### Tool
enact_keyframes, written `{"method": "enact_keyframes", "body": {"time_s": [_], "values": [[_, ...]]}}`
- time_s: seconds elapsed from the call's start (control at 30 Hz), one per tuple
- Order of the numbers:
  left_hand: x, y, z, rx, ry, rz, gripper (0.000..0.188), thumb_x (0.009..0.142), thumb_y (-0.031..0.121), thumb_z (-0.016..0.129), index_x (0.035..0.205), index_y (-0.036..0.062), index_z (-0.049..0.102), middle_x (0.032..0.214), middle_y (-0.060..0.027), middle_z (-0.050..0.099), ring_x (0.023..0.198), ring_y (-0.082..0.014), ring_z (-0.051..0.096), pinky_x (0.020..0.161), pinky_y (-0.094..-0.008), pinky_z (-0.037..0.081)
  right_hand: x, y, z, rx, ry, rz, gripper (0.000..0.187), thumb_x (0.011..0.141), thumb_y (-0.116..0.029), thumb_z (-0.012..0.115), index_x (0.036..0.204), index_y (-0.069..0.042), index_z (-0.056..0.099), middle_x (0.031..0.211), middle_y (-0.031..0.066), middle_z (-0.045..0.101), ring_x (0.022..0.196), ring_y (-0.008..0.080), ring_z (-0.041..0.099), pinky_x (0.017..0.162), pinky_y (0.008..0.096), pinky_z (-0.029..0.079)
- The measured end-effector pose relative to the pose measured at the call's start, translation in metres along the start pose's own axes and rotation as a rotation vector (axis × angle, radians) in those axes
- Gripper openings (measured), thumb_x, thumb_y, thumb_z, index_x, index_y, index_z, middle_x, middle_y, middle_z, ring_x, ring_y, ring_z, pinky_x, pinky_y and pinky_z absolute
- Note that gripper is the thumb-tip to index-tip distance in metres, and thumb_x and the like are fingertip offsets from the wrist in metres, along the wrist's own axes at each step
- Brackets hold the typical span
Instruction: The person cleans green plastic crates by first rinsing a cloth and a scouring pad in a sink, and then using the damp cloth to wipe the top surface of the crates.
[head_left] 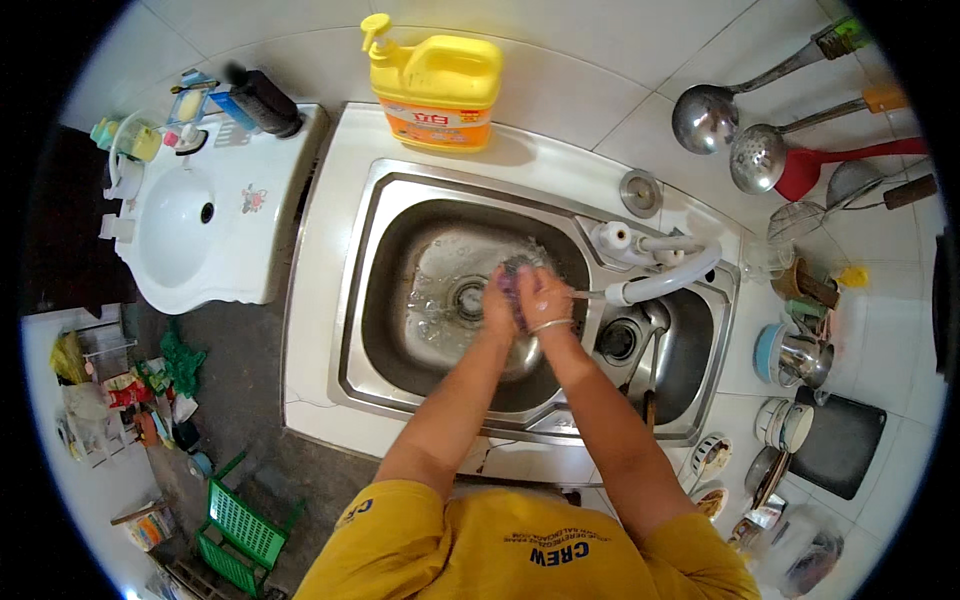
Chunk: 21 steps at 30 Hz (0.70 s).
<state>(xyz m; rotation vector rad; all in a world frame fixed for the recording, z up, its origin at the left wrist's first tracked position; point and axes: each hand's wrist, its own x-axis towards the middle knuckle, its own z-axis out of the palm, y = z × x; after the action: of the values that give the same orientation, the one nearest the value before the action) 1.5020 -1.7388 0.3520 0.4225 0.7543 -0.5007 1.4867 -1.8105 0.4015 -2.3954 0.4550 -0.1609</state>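
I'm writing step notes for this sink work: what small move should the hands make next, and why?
Probably turn the purple item slightly toward the tap. The left hand and right hand hold it over the large basin, and the running water seems to meet the right hand first.

Kitchen, seemingly domestic. Grounds: double steel sink (415, 240) with tap (672, 285), set in white counter (318, 310); yellow pump jug (437, 98) at its far edge; ladle (703, 120) and skimmer (756, 160) hung on tiled wall (625, 75), far right; pots (783, 424) right; washbasin (240, 265) left.
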Motion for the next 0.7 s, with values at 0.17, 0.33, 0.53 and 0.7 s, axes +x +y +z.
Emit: {"method": "enact_keyframes", "body": {"time_s": [0.17, 0.33, 0.53, 0.7], "values": [[0.002, 0.005, -0.006, 0.257, 0.144, 0.061, 0.035, 0.087, 0.036, 0.045, 0.092, 0.0031, 0.057, 0.084, -0.0089, 0.06, 0.076, -0.0237, 0.058, 0.072, -0.0363, 0.047, 0.004, -0.005, 0.0, -0.079, -0.155, 0.043, 0.041, 0.085, -0.04, 0.047, 0.07, -0.003, 0.059, 0.072, 0.0216, 0.058, 0.071, 0.0428, 0.055, 0.062, 0.0459, 0.043], [-0.005, 0.013, 0.02, -0.031, 0.029, -0.052, 0.039, 0.089, 0.039, 0.042, 0.104, 0.0056, 0.055, 0.098, -0.0102, 0.061, 0.087, -0.0281, 0.059, 0.083, -0.0411, 0.046, 0.032, 0.056, 0.016, 0.283, 0.081, 0.417, 0.016, 0.084, -0.016, 0.056, 0.081, -0.001, 0.06, 0.078, 0.0078, 0.059, 0.078, 0.0193, 0.058, 0.067, 0.0315, 0.045], [0.041, 0.024, -0.041, 0.159, 0.104, 0.156, 0.048, 0.09, 0.041, 0.042, 0.114, -0.0004, 0.049, 0.11, -0.0141, 0.055, 0.092, -0.0303, 0.057, 0.079, -0.0407, 0.048, -0.046, -0.01, 0.003, 0.378, -0.023, -0.182, 0.018, 0.079, -0.008, 0.056, 0.096, -0.005, 0.061, 0.11, 0.0153, 0.054, 0.1, 0.0262, 0.053, 0.083, 0.0299, 0.042], [-0.006, -0.021, 0.013, 0.091, 0.135, 0.02, 0.038, 0.09, 0.034, 0.041, 0.101, 0.0006, 0.056, 0.093, -0.0103, 0.059, 0.079, -0.023, 0.056, 0.073, -0.0345, 0.047, 0.01, 0.019, -0.005, 0.105, -0.066, 0.164, 0.031, 0.084, -0.028, 0.053, 0.072, 0.0, 0.053, 0.074, 0.0194, 0.056, 0.068, 0.0379, 0.053, 0.062, 0.0434, 0.042]]}}
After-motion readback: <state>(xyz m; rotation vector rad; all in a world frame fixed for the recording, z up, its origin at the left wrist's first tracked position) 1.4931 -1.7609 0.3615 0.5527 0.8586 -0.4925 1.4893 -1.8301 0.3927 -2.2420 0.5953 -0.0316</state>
